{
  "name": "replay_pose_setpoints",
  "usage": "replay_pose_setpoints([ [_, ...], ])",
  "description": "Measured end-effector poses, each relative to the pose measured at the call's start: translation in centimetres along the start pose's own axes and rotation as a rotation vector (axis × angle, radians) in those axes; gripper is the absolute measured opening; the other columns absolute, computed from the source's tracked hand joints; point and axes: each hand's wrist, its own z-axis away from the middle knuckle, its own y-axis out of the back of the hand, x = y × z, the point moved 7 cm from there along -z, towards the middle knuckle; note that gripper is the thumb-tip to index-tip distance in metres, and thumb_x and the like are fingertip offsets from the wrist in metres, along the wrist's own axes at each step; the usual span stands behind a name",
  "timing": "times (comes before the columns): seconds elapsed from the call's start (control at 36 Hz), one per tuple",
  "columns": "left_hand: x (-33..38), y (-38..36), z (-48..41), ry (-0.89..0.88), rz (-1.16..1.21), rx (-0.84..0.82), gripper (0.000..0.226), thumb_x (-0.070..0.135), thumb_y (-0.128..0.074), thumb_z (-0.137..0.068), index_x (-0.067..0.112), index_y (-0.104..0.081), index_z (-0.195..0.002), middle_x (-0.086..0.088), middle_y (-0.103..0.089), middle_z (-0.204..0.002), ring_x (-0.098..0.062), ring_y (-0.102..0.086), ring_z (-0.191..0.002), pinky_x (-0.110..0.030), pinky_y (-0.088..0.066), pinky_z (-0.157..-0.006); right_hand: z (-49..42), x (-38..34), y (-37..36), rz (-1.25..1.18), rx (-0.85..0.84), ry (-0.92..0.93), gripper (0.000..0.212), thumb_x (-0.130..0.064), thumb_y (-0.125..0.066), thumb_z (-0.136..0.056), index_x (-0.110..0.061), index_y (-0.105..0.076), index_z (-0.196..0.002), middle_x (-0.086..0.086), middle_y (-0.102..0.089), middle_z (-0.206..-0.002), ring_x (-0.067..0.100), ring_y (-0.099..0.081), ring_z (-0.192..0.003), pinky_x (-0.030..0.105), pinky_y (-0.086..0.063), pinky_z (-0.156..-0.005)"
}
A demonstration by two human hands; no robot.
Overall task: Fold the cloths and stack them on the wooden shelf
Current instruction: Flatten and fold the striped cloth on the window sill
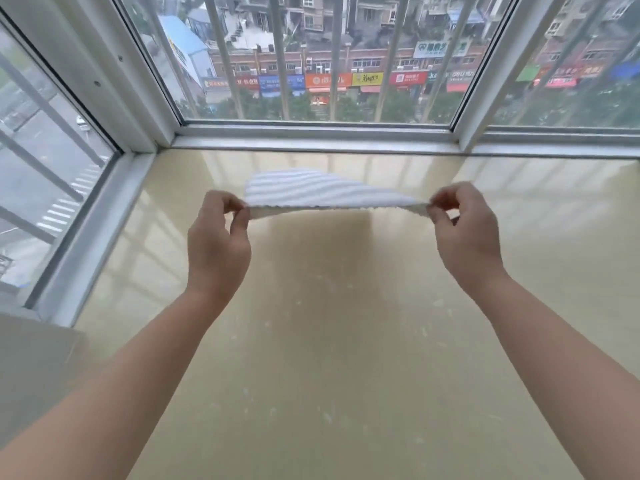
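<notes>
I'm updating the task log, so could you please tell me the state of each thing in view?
left hand: pinches the striped cloth at its near left corner.
right hand: pinches the near right corner.
striped cloth: near edge lifted and taut between the hands; whether its far end rests on anything is unclear.
beige ledge: glossy, flecked with pale marks.

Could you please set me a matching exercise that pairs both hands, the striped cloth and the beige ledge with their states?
1. left hand
2. right hand
3. cloth
4. ledge

A. pinches the cloth's right corner
B. glossy beige, below the hands
C. pinches the cloth's left corner
D. white with pale stripes, stretched between the hands

Pairs: 1-C, 2-A, 3-D, 4-B
</notes>
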Motion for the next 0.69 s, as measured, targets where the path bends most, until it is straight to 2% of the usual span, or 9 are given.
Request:
replay_pose_setpoints([
  [0.08,-3.2,-1.1,4.0,0.125,-0.025,-0.139,0.015,0.000,-0.051,-0.092,0.015,-0.048,-0.090,0.013,-0.053,-0.081,-0.013,-0.050,-0.085,0.003,-0.031,-0.071,4.0,3.1,-1.3,0.046,-0.138,-0.051,0.020,0.004,-0.056,-0.086,-0.016,-0.052,-0.084,0.001,-0.055,-0.087,0.016,-0.050,-0.081,0.012,-0.033,-0.067],
  [0.19,-6.2,-1.9,9.5,0.225,-0.055,-0.276,0.016,0.000,-0.052,-0.091,0.015,-0.047,-0.087,0.014,-0.055,-0.080,-0.016,-0.052,-0.086,-0.015,-0.032,-0.066,9.2,6.3,-2.3,0.141,-0.327,-0.063,0.024,0.004,-0.059,-0.084,-0.019,-0.053,-0.084,0.001,-0.055,-0.088,0.017,-0.050,-0.086,0.000,-0.032,-0.075],
  [0.25,-7.2,-2.0,12.0,0.240,-0.077,-0.332,0.025,-0.001,-0.054,-0.090,0.022,-0.046,-0.082,0.013,-0.056,-0.078,-0.017,-0.053,-0.083,-0.019,-0.031,-0.067,11.5,7.6,-2.4,0.166,-0.420,-0.079,0.026,0.004,-0.061,-0.083,-0.021,-0.052,-0.081,0.001,-0.055,-0.087,0.018,-0.051,-0.086,0.000,-0.031,-0.077],
  [0.36,-8.3,-1.9,16.5,0.241,-0.116,-0.404,0.043,-0.003,-0.057,-0.087,0.034,-0.040,-0.074,0.013,-0.054,-0.073,-0.020,-0.053,-0.072,-0.023,-0.033,-0.063,15.0,9.2,-2.2,0.161,-0.535,-0.114,0.046,0.009,-0.062,-0.078,-0.033,-0.045,-0.073,0.004,-0.057,-0.086,0.021,-0.053,-0.086,0.011,-0.032,-0.075],
  [0.42,-8.9,-1.7,18.3,0.255,-0.110,-0.411,0.043,-0.004,-0.059,-0.086,0.034,-0.041,-0.074,0.012,-0.055,-0.071,-0.012,-0.053,-0.069,-0.025,-0.037,-0.064,16.3,9.6,-2.1,0.157,-0.581,-0.127,0.048,0.012,-0.062,-0.075,-0.033,-0.045,-0.071,0.005,-0.059,-0.085,0.022,-0.054,-0.086,0.012,-0.032,-0.075],
  [0.5,-9.5,-1.2,20.3,0.269,-0.084,-0.408,0.040,-0.004,-0.060,-0.085,0.032,-0.046,-0.076,0.015,-0.058,-0.072,0.003,-0.053,-0.069,-0.018,-0.039,-0.065,18.0,9.8,-1.9,0.160,-0.640,-0.156,0.043,0.011,-0.061,-0.072,-0.030,-0.046,-0.069,0.002,-0.058,-0.083,0.020,-0.055,-0.085,0.006,-0.033,-0.076],
  [0.56,-9.5,-1.0,21.0,0.289,-0.066,-0.403,0.046,-0.002,-0.060,-0.086,0.042,-0.047,-0.081,0.023,-0.057,-0.077,0.004,-0.054,-0.070,-0.011,-0.038,-0.063,18.6,9.8,-1.8,0.158,-0.672,-0.177,0.030,0.000,-0.057,-0.071,-0.028,-0.047,-0.069,0.001,-0.058,-0.081,0.019,-0.054,-0.083,0.008,-0.034,-0.073],
  [0.61,-9.3,-0.8,21.4,0.298,-0.060,-0.395,0.050,0.001,-0.060,-0.086,0.048,-0.046,-0.081,0.024,-0.057,-0.077,0.003,-0.054,-0.069,-0.011,-0.038,-0.062,18.9,9.6,-1.8,0.181,-0.729,-0.204,0.016,-0.010,-0.051,-0.068,-0.025,-0.047,-0.068,0.002,-0.059,-0.080,0.019,-0.055,-0.082,0.015,-0.037,-0.072],
  [0.69,-8.9,-0.2,21.7,0.263,-0.064,-0.406,0.025,0.021,-0.059,-0.084,0.042,-0.045,-0.083,0.015,-0.058,-0.080,-0.006,-0.055,-0.071,-0.022,-0.040,-0.065,19.4,9.2,-2.1,0.257,-0.864,-0.182,0.011,-0.009,-0.048,-0.067,-0.020,-0.047,-0.065,0.001,-0.058,-0.073,0.022,-0.054,-0.075,0.034,-0.044,-0.070],
])
